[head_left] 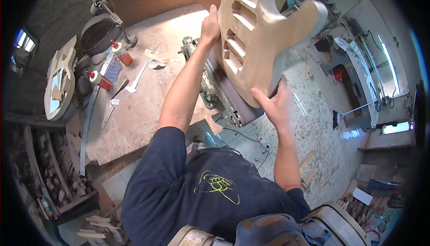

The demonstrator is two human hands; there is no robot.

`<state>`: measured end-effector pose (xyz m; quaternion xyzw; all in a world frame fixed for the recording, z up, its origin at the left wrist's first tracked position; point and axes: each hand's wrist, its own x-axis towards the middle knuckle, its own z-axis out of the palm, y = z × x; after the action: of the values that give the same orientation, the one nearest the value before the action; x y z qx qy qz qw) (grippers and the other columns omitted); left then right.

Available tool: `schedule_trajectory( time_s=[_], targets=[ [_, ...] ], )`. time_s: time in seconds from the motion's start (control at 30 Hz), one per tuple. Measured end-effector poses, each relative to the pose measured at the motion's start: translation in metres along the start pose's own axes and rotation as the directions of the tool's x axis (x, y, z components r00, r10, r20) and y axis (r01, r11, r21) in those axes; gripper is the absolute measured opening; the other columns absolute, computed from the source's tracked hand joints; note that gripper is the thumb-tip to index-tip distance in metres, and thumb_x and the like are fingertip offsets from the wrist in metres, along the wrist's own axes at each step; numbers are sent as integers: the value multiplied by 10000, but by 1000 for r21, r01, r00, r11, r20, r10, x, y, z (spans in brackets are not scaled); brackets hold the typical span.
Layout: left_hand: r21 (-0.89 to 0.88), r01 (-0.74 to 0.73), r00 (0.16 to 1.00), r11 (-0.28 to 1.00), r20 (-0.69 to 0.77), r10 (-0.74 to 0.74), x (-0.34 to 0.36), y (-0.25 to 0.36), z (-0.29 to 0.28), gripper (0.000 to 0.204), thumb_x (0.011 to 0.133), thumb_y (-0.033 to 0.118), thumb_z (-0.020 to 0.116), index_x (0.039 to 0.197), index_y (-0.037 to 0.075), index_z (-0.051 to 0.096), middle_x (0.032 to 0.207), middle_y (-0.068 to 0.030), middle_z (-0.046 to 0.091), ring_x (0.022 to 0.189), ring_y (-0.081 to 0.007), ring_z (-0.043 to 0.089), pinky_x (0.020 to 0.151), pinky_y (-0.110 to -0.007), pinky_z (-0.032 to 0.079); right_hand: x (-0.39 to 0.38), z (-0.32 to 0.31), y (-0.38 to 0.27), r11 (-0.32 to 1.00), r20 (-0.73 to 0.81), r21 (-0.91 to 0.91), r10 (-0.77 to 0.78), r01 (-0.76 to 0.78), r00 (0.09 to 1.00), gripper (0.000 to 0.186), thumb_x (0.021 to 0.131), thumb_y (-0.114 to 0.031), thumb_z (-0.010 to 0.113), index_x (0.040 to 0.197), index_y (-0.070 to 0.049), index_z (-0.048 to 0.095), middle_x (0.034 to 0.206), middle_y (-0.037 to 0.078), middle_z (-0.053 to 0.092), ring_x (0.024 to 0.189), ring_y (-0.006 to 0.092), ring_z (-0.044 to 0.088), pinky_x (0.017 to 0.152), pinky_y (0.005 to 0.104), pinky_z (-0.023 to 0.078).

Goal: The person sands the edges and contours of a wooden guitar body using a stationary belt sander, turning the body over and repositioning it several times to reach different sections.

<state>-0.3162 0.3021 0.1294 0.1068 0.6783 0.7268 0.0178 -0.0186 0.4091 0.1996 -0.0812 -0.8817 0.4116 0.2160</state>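
Along the left edge of the bench (139, 116), a long flat strip (85, 134) runs to the near corner, with two red-capped bottles (121, 54) to its right. Next is my left hand (210, 27), the farther of the two, gripping the left side of a pale wooden guitar body (264, 53), its fingers partly hidden behind the wood. At the bench's right edge sits a belt sander (224, 87), its length pointing away from me, with the body just above it; whether the two touch I cannot tell. The body's long axis runs from its rounded end, nearest me, out to the horns, its pocketed face turned toward me. My right hand (277, 105), the nearer one, clasps that rounded end, thumb on the face. So the body lies rightward of my left hand and mostly beyond my right. Farther right is speckled floor (295, 143).
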Motion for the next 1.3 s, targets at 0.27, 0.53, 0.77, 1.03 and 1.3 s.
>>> schedule_trajectory(
  time_s=[0.27,0.53,0.77,1.03,1.3],
  targets=[
    [32,-266,964,964,12,266,-3,41,-4,714,1040,510,263,957,-41,710,865,-195,719,856,-315,668,819,-415,484,-12,30,46,997,-104,78,-15,23,994,540,768,-180,823,1164,69,553,990,203,714,909,259,706,812,349,546],
    [65,-200,979,978,-19,202,10,18,-9,729,1033,529,279,1005,-64,702,884,-219,711,890,-291,661,845,-397,481,-5,19,34,1000,-50,5,-19,19,999,572,732,-254,832,1150,23,557,958,226,695,865,385,691,748,427,539],
    [-31,1,999,1000,55,0,6,-6,9,818,1014,588,238,1186,-114,619,1199,-300,629,1181,-336,574,1033,-378,385,-2,-16,9,982,-35,-148,-126,120,991,543,775,-295,794,1145,15,544,812,212,698,708,389,691,630,435,540],
    [-244,251,968,937,48,-247,-13,-33,17,843,999,613,242,1297,-122,528,1262,-269,588,1200,-341,557,1020,-419,418,52,-48,-43,908,80,-328,-249,262,965,458,818,-375,710,1043,-8,552,803,278,663,753,467,651,658,505,513],
    [-386,462,884,799,128,-449,-20,-40,12,789,1002,580,217,1346,-84,466,1264,-249,582,1164,-365,576,941,-494,490,130,-50,-76,907,267,-331,-173,259,948,529,778,-418,658,956,80,637,887,263,679,832,372,676,765,421,515]
  ],
)
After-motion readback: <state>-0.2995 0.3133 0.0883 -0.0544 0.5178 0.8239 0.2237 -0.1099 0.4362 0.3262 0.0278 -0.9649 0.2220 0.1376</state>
